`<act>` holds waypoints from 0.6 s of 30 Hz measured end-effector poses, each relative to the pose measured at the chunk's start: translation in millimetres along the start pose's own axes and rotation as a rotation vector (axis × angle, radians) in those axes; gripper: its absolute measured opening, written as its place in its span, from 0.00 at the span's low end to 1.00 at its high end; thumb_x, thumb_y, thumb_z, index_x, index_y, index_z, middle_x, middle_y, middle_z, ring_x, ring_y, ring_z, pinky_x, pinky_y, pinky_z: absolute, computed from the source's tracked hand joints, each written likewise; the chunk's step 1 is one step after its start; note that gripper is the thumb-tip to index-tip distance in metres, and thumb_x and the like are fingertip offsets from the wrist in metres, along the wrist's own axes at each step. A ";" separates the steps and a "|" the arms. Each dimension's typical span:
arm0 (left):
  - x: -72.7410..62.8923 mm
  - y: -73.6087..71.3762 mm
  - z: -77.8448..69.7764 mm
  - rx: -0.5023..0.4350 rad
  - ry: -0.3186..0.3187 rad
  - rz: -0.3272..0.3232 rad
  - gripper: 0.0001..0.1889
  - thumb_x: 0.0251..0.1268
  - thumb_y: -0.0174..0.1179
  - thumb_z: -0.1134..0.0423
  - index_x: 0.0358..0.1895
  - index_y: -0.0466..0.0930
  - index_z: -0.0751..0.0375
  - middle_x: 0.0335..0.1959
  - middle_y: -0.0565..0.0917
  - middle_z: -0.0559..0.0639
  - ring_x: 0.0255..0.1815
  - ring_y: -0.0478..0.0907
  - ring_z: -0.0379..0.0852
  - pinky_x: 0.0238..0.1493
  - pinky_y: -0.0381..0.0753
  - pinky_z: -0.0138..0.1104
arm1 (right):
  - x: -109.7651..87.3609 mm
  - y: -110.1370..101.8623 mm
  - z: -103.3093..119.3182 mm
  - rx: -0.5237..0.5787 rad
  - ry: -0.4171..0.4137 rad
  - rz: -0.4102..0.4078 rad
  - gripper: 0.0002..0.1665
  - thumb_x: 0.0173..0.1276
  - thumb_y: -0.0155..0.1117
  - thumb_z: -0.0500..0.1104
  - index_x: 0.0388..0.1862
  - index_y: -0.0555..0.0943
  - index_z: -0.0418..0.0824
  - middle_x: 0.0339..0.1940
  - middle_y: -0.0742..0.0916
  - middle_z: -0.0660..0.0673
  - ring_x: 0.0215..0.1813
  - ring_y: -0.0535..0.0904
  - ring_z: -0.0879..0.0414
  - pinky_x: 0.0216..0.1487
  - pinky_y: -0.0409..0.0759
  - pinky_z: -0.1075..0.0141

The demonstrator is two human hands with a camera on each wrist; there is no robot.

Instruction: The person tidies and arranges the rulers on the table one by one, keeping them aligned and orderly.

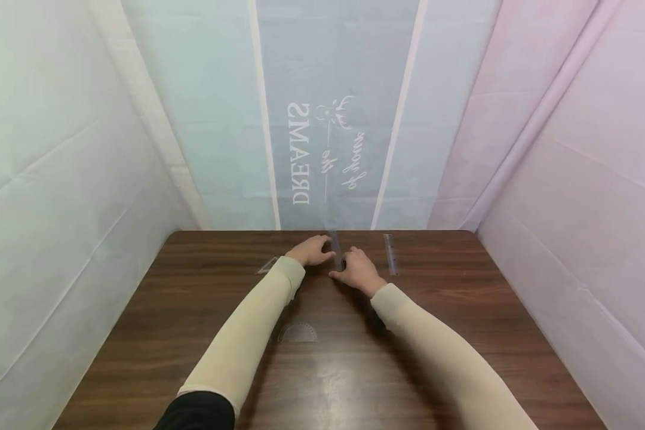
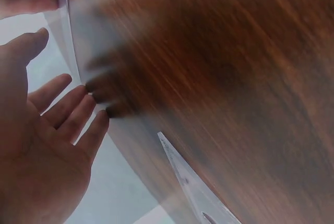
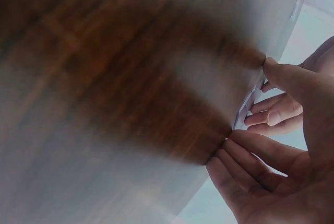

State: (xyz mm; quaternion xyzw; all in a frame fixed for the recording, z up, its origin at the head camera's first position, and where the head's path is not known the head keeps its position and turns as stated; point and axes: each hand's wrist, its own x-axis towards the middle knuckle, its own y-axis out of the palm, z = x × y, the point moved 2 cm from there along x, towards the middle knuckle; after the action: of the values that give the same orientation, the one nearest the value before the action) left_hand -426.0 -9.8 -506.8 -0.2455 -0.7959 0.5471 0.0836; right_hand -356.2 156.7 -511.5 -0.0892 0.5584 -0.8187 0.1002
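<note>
Left hand and right hand, fingers unclenched, flank the central clear ruler; even fingertip pressure should keep it straight.

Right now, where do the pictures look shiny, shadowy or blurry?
Head view: pale glare low on the dark-brown wooden table; left wrist view: dark, soft smudges beside the bare left hand; right wrist view: blurred wood grain and dark smudges by the bare right hand.

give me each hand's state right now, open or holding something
Left hand: open, beside the clear ruler between the hands.
Right hand: at the same ruler; whether it grips it cannot be told.
</note>
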 end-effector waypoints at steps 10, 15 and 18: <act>4.8 2.7 12.2 -0.023 -0.041 -0.038 0.33 0.86 0.56 0.50 0.84 0.62 0.61 0.83 0.66 0.60 0.84 0.63 0.57 0.82 0.63 0.48 | 6.0 7.6 2.9 -0.023 0.022 -0.053 0.27 0.69 0.79 0.58 0.44 0.89 0.34 0.55 0.85 0.34 0.52 0.84 0.41 0.47 0.88 0.47; 8.4 2.8 12.1 -0.031 -0.039 -0.042 0.33 0.87 0.55 0.51 0.84 0.62 0.61 0.84 0.65 0.60 0.84 0.61 0.60 0.83 0.61 0.49 | 8.8 6.7 2.7 -0.038 0.042 -0.075 0.24 0.69 0.80 0.58 0.40 0.89 0.36 0.44 0.83 0.40 0.38 0.82 0.48 0.37 0.87 0.52; 10.3 3.6 12.4 -0.043 -0.041 -0.041 0.32 0.87 0.55 0.51 0.84 0.62 0.61 0.83 0.66 0.60 0.84 0.61 0.60 0.83 0.61 0.49 | 9.4 6.0 3.1 -0.044 0.056 -0.070 0.24 0.70 0.79 0.57 0.41 0.89 0.36 0.45 0.84 0.39 0.38 0.83 0.48 0.36 0.87 0.53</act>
State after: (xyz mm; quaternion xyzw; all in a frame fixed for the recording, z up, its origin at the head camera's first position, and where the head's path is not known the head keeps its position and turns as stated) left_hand -438.8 -14.1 -516.3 -0.2199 -0.8137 0.5331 0.0733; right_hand -364.1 149.4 -515.6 -0.0878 0.5755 -0.8112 0.0540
